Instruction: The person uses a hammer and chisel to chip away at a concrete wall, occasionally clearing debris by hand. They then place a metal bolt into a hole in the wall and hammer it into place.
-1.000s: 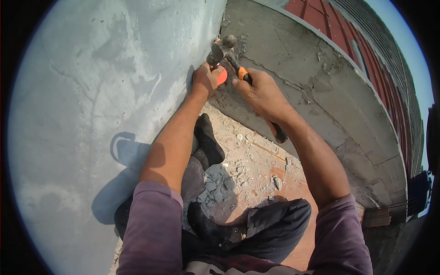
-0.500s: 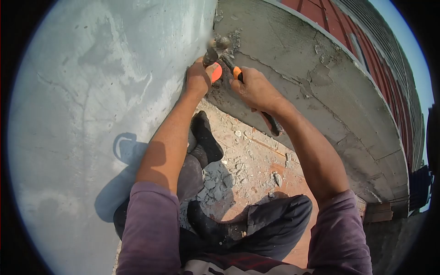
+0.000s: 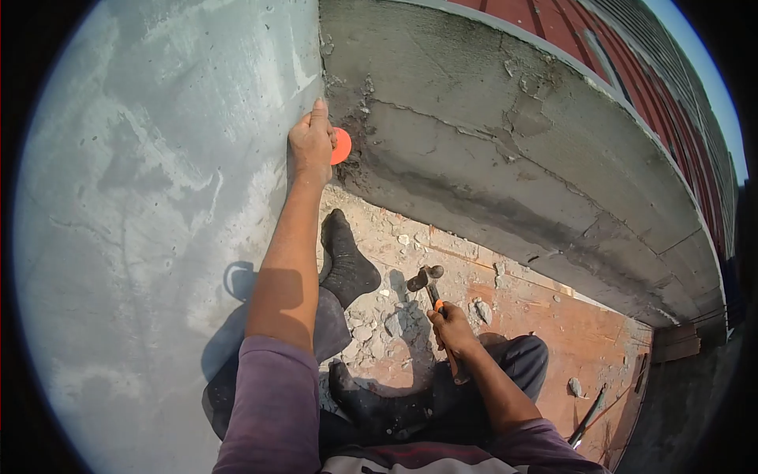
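My left hand (image 3: 313, 146) is closed around a tool with a round orange guard (image 3: 341, 146), held at the corner where the smooth grey wall (image 3: 142, 197) meets the rough concrete wall (image 3: 474, 158). The rest of that tool is mostly hidden by the hand. Lower down, my right hand (image 3: 452, 328) grips a hammer (image 3: 426, 278) by its black and orange handle. The hammer's dark metal head points up and away from me, above the rubble-strewn floor. Broken, chipped concrete (image 3: 355, 130) shows beside the orange guard.
Grey rubble (image 3: 395, 324) lies between my legs, near my dark-socked foot (image 3: 347, 265). Reddish boards (image 3: 576, 340) form the floor to the right, with a dark bar (image 3: 588, 416) on them. Red corrugated sheeting (image 3: 545, 31) stands beyond the concrete wall.
My right hand has moved down and back with the hammer, away from the corner. My left hand still holds the orange-guarded tool; the view has shifted, and its thumb now points up.
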A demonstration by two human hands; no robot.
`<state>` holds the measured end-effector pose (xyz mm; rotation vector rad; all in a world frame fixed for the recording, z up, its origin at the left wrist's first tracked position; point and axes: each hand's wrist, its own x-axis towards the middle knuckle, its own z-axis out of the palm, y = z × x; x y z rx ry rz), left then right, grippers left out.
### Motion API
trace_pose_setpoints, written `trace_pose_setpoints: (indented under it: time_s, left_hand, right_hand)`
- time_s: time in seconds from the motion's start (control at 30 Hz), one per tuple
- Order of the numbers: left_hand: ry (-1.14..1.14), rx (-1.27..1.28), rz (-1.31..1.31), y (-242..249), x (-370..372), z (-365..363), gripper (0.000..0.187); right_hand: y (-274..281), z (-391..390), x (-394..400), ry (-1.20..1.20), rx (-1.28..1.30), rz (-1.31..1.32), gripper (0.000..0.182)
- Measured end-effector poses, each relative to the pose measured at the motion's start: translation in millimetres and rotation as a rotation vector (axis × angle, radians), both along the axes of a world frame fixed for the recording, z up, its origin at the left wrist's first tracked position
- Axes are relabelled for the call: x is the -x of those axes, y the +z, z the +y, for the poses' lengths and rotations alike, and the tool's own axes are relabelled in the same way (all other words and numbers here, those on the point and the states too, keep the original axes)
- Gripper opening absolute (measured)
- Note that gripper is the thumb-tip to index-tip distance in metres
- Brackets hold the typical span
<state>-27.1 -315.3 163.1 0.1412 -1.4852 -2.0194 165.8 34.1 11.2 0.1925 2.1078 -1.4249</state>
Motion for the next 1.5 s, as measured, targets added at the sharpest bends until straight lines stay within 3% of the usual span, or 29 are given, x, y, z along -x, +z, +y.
trace_pose_setpoints:
  time_s: [0.07, 0.17, 0.33, 0.53, 0.63, 0.73, 0.77, 0.87, 0.97, 1.17, 1.27, 1.5]
  left_hand:
    - [0.054, -0.038, 0.056, -6, -4, 5, 0.048]
    - [0.126, -0.072, 0.111, -23, -17, 10, 0.047]
    - [0.209, -0.078, 0.215, -52, -40, 12, 0.046]
    - [0.329, -0.032, 0.031, -90, -76, 22, 0.044]
    - [0.355, 0.161, -0.1, -79, -90, 28, 0.041]
    - [0.337, -0.012, -0.011, -90, -91, 37, 0.039]
    - [0.315, 0.101, -0.12, -95, -97, 33, 0.038]
    - [0.18, 0.014, -0.261, -104, -110, 36, 0.034]
    - [0.15, 0.121, -0.147, -116, -107, 34, 0.032]
    - [0.144, 0.033, -0.282, -108, -110, 56, 0.038]
    - [0.017, -0.116, -0.368, -113, -118, 59, 0.043]
    - [0.009, -0.204, -0.25, -122, -124, 52, 0.041]
  right_hand:
    - [-42, 20, -7, 0.042, -0.037, 0.071, 0.027]
    - [-57, 31, -10, 0.038, -0.056, 0.081, 0.029]
    - [-36, 26, -3, -0.034, -0.014, -0.021, 0.029]
    - [-40, 23, 0, 0.004, -0.045, 0.018, 0.027]
    - [-36, 13, 0, -0.019, 0.079, -0.079, 0.021]
    - [-54, 17, 2, 0.005, 0.111, -0.009, 0.02]
    - [-60, 21, 2, -0.023, 0.164, -0.07, 0.02]
    - [-42, 19, 2, -0.086, 0.269, -0.203, 0.021]
    - [-45, 22, 3, -0.107, 0.283, -0.224, 0.022]
    - [-46, 21, 3, -0.145, 0.308, -0.219, 0.022]
    - [-46, 21, 2, -0.157, 0.331, -0.227, 0.022]
    - [-47, 23, 4, -0.149, 0.335, -0.246, 0.024]
